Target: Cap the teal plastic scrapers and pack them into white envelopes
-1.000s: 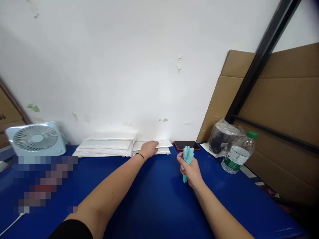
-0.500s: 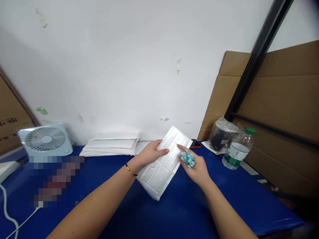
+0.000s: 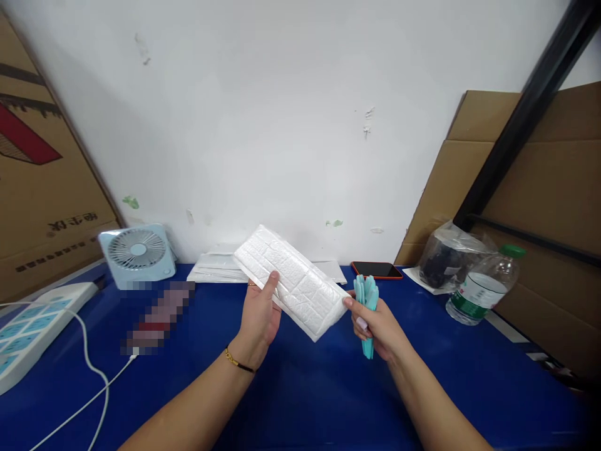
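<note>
A white padded mailer (image 3: 293, 282) with a crinkled, quilted surface is tilted above the blue table, its lower end to the right. My left hand (image 3: 263, 310) is closed on its lower left edge, thumb on top and fingers behind it. My right hand (image 3: 375, 326) is wrapped round a bundle of slim teal plastic sticks (image 3: 369, 291), held upright. The thumb and forefinger of that hand also pinch the mailer's right corner. What kind of sticks they are, I cannot make out.
Along the wall on the blue table (image 3: 300, 394) are a pale blue fan (image 3: 137, 254), a pile of white mailers (image 3: 213, 268) and a phone (image 3: 377, 270). At the right stand a bagged dark container (image 3: 439, 260) and a water bottle (image 3: 481, 291). A power strip (image 3: 42, 332) with cables lies left.
The mailer has turned over to slope down to the right, and my right thumb and forefinger now pinch its corner. The teal bundle has swung upright. The view has shifted left.
</note>
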The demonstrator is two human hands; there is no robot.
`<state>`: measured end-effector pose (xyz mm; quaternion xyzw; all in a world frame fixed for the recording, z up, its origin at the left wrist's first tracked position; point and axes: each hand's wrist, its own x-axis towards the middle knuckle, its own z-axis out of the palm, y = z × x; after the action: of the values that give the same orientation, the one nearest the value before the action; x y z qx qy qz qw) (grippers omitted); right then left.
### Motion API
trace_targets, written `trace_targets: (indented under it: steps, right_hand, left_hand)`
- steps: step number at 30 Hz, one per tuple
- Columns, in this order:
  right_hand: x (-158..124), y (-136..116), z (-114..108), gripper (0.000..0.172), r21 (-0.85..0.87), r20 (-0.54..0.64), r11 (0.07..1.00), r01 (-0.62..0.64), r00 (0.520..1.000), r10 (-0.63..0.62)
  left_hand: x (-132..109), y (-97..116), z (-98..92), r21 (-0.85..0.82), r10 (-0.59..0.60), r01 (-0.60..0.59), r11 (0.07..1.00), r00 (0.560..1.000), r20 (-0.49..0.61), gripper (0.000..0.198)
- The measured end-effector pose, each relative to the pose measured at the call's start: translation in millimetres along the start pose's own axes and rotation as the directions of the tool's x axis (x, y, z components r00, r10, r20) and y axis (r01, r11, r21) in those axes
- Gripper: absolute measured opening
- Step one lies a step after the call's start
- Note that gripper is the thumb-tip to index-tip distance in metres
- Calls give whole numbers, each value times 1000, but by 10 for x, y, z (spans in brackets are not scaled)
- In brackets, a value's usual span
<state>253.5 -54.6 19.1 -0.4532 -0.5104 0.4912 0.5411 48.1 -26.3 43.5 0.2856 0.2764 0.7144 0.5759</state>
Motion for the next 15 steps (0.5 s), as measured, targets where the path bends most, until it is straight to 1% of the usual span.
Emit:
trace_targets:
  steps: [1,2,3,4,5,6,7,8,9,10,11,12,13,15]
  right_hand:
    - [-4,1,24,32,-36,-2,999,19,1000,-19]
    - [-12,-8,44,29,-103,-30,991,81,996,-85]
    - [-26,-23,61,26,-204,-53,962,179,980,-194]
    - [-43,-41,77,24,-325,-30,895,305,943,-332]
    - [-63,-58,93,22,-440,53,783,439,884,-465]
    - [-85,-69,111,21,-526,187,635,566,805,-563]
    - [-108,-71,133,21,-571,337,473,671,717,-610]
    - [-129,-63,158,22,-583,471,323,746,633,-614]
    - [-150,-45,187,23,-583,563,202,787,571,-597]
    - [-171,-20,218,24,-588,609,119,800,535,-586]
    - [-191,7,250,24,-596,623,73,799,518,-586]
    - [-212,34,281,25,-599,622,59,798,511,-593]
    - [-234,56,309,26,-599,612,68,798,511,-603]
    - [-281,85,355,27,-590,589,100,801,512,-625]
  left_hand:
    - [-15,13,-40,-8,12,-12,1000,1000,6,41]
    - [-30,18,-79,-10,1,-1,1000,1000,11,42]
    - [-50,14,-115,-8,-35,35,999,999,15,42]
    - [-77,3,-145,-3,-91,91,996,995,28,42]
    - [-112,-12,-166,5,-156,156,988,986,56,45]
    - [-156,-30,-176,15,-216,216,976,971,100,53]
    - [-209,-47,-176,27,-261,260,965,952,158,64]
    - [-267,-64,-167,33,-276,275,961,935,221,74]
    - [-328,-78,-151,25,-264,267,963,925,274,82]
    - [-385,-92,-132,4,-239,251,968,920,312,87]
    - [-435,-105,-112,-20,-215,234,972,919,331,90]
    - [-474,-120,-96,-37,-200,225,974,921,333,90]
    - [-499,-136,-85,-41,-200,225,974,926,319,88]
    - [-501,-170,-80,-23,-224,237,971,941,254,79]
